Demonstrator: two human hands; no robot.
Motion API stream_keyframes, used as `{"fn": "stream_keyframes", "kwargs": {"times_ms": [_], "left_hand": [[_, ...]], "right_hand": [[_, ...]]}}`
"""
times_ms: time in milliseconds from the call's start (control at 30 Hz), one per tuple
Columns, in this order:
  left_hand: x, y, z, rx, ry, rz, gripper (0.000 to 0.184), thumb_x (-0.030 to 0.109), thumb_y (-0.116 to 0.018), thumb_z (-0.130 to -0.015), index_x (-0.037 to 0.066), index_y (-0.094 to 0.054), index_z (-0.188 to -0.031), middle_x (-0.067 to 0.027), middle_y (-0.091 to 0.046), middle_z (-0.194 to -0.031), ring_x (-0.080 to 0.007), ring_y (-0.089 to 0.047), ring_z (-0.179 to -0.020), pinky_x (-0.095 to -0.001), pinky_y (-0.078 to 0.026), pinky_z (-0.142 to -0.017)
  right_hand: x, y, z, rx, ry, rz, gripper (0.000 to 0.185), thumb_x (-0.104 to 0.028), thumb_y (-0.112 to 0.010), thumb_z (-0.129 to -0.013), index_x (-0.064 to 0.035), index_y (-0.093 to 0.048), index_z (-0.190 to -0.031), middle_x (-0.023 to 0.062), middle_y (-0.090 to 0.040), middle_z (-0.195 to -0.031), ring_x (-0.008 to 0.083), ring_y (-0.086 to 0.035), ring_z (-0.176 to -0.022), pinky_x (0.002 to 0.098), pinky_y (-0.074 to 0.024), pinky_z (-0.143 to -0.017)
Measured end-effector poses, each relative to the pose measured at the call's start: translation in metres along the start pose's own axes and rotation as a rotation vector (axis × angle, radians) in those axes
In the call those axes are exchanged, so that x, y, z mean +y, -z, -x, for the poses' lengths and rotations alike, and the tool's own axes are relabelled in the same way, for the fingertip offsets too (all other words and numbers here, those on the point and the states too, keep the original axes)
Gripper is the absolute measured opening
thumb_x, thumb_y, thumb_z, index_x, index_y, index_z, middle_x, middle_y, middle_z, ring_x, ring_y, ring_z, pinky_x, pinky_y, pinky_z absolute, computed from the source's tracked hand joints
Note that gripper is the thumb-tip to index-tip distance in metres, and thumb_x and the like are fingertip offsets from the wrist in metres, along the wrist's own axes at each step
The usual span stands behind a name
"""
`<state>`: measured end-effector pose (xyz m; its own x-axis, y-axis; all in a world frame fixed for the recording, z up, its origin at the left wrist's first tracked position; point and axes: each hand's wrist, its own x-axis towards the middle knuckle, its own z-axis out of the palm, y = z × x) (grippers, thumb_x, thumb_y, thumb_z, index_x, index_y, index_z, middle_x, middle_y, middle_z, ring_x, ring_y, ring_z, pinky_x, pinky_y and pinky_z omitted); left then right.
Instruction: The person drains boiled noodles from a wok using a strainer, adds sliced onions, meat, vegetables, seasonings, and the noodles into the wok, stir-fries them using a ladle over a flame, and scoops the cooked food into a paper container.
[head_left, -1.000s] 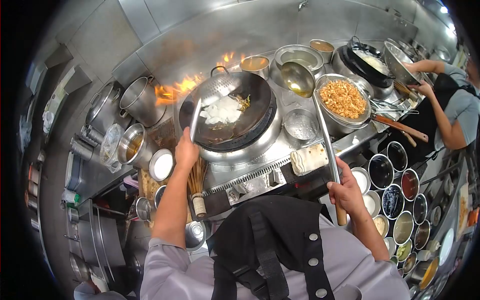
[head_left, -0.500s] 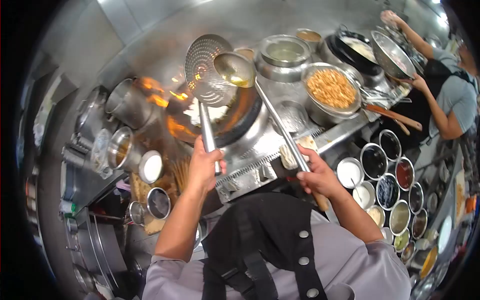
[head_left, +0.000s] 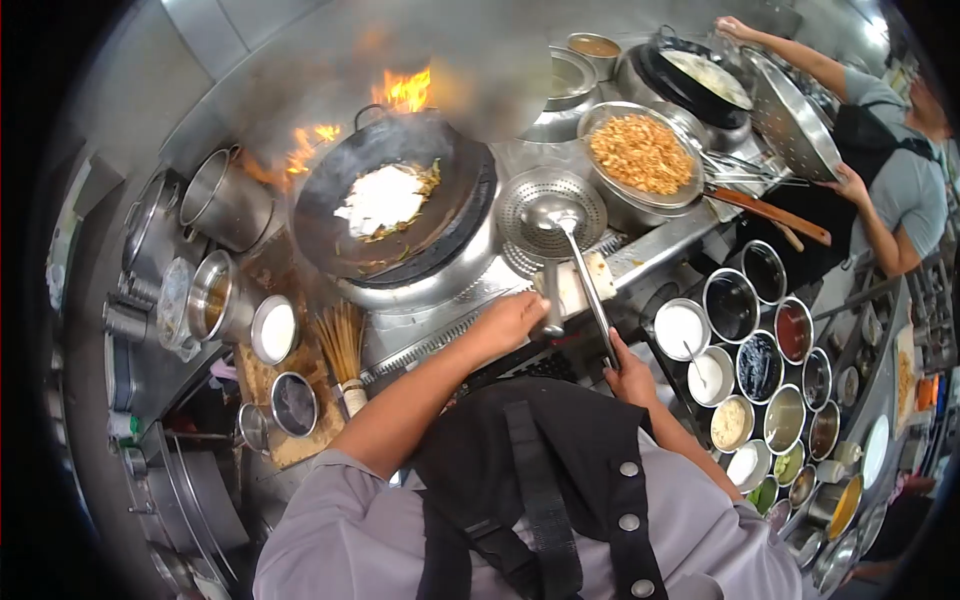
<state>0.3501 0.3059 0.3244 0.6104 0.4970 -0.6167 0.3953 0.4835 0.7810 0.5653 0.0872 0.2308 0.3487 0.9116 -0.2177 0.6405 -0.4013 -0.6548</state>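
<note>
My left hand (head_left: pixel 512 325) is closed at the handle of a perforated skimmer (head_left: pixel 513 228), whose bowl rests on the stove top right of the wok. In my right hand (head_left: pixel 630 372) is the long handle of a ladle (head_left: pixel 585 275); its bowl sits over the skimmer's bowl. The black wok (head_left: pixel 325 225) on the burner holds a white mass of food (head_left: pixel 385 200) with brownish-green strips around it. Smoke rises from the wok, and flames (head_left: pixel 405 90) burn behind it. A folded cloth (head_left: pixel 590 283) lies beside the ladle handle.
A strainer of browned pieces (head_left: pixel 640 150) sits on a pot to the right. Several seasoning containers (head_left: pixel 733 305) stand at my right. Left are metal pots (head_left: pixel 225 200) and a bamboo brush (head_left: pixel 342 345). A co-worker (head_left: pixel 895 170) holds a large colander (head_left: pixel 795 115) at far right.
The skimmer and ladle have moved from above the wok down to its right. Both hands went with them, the left moving right. Flames behind the wok are taller, and smoke is thicker.
</note>
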Motion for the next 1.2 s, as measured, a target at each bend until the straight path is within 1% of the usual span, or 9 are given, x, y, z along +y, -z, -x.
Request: {"fn": "stream_keyframes", "kwargs": {"times_ms": [67,200,300,467,733,800,933,1000,1200], "left_hand": [[0.005,0.031,0.031,0.587,-1.207,-1.093,0.028,0.022,-0.067,-0.091,0.002,-0.063,-0.110,-0.0127,-0.060,-0.089,-0.0319,-0.060,-0.088,-0.0465,-0.050,-0.079],[0.029,0.124,0.071,1.134,-0.932,-1.160,0.024,0.025,-0.069,-0.090,0.002,-0.069,-0.098,-0.0163,-0.065,-0.096,-0.0381,-0.060,-0.094,-0.0498,-0.046,-0.084],[0.015,0.140,0.065,0.981,-0.620,-1.283,0.022,0.026,-0.067,-0.091,0.005,-0.070,-0.093,-0.0158,-0.066,-0.085,-0.0386,-0.062,-0.081,-0.0507,-0.048,-0.079],[-0.012,0.110,0.072,1.073,-0.810,-1.143,0.026,0.030,-0.065,-0.094,0.008,-0.068,-0.080,-0.0166,-0.065,-0.077,-0.0399,-0.063,-0.074,-0.0502,-0.049,-0.067],[-0.084,0.008,0.116,0.964,-0.852,-1.253,0.028,0.027,-0.061,-0.099,0.001,-0.071,-0.094,-0.0203,-0.069,-0.087,-0.0407,-0.065,-0.078,-0.0482,-0.049,-0.069],[-0.107,-0.016,0.118,0.972,-0.870,-1.232,0.027,0.027,-0.062,-0.098,0.001,-0.071,-0.095,-0.0193,-0.070,-0.088,-0.0399,-0.066,-0.078,-0.0473,-0.050,-0.069],[-0.154,-0.062,0.115,0.977,-0.733,-1.254,0.027,0.027,-0.062,-0.098,0.002,-0.072,-0.096,-0.0193,-0.070,-0.088,-0.0393,-0.066,-0.078,-0.0463,-0.050,-0.070],[-0.179,-0.076,0.114,0.942,-0.666,-1.287,0.024,0.025,-0.063,-0.096,0.003,-0.073,-0.097,-0.0175,-0.072,-0.090,-0.0376,-0.068,-0.081,-0.0472,-0.052,-0.073],[-0.172,-0.100,0.131,1.037,-0.591,-1.207,0.022,0.028,-0.068,-0.093,0.007,-0.072,-0.090,-0.0153,-0.069,-0.080,-0.0366,-0.066,-0.074,-0.0460,-0.052,-0.069]], "right_hand": [[0.009,-0.007,-0.002,-0.024,0.037,0.002,0.088,-0.017,-0.074,-0.086,-0.0284,-0.027,-0.160,0.0262,-0.066,-0.112,0.0444,-0.065,-0.102,0.0513,-0.0504,-0.087],[0.005,-0.002,0.025,0.094,0.015,-0.043,0.088,-0.016,-0.077,-0.086,-0.0141,-0.028,-0.160,0.0209,-0.061,-0.104,0.0359,-0.061,-0.096,0.0438,-0.0501,-0.089],[0.002,0.011,0.073,0.323,-0.005,-0.154,0.079,-0.012,-0.076,-0.087,-0.0093,-0.037,-0.156,0.0180,-0.061,-0.113,0.0289,-0.062,-0.101,0.0394,-0.0507,-0.091],[0.042,0.072,0.168,0.706,-0.173,-0.434,0.058,-0.011,-0.070,-0.092,-0.0015,-0.050,-0.146,0.0050,-0.063,-0.100,0.0123,-0.059,-0.093,0.0297,-0.0507,-0.082],[0.212,0.282,0.308,1.725,-0.273,-0.232,0.050,-0.020,-0.076,-0.088,0.0003,-0.059,-0.130,0.0076,-0.065,-0.096,0.0170,-0.062,-0.085,0.0320,-0.0513,-0.083],[0.255,0.329,0.340,1.850,-0.389,0.282,0.059,-0.028,-0.080,-0.084,-0.0003,-0.059,-0.131,0.0146,-0.067,-0.101,0.0289,-0.066,-0.088,0.0402,-0.0526,-0.087],[0.362,0.390,0.385,1.504,-0.740,0.383,0.071,-0.037,-0.082,-0.079,-0.0013,-0.056,-0.135,0.0231,-0.069,-0.113,0.0400,-0.067,-0.101,0.0461,-0.0519,-0.093],[0.391,0.409,0.388,1.000,-0.940,0.316,0.083,-0.044,-0.084,-0.075,-0.0027,-0.053,-0.140,0.0273,-0.066,-0.124,0.0412,-0.065,-0.114,0.0465,-0.0510,-0.097],[0.452,0.423,0.382,0.708,-0.854,0.352,0.074,-0.037,-0.085,-0.073,-0.0044,-0.061,-0.135,0.0216,-0.067,-0.128,0.0364,-0.064,-0.119,0.0437,-0.0497,-0.102]]}}
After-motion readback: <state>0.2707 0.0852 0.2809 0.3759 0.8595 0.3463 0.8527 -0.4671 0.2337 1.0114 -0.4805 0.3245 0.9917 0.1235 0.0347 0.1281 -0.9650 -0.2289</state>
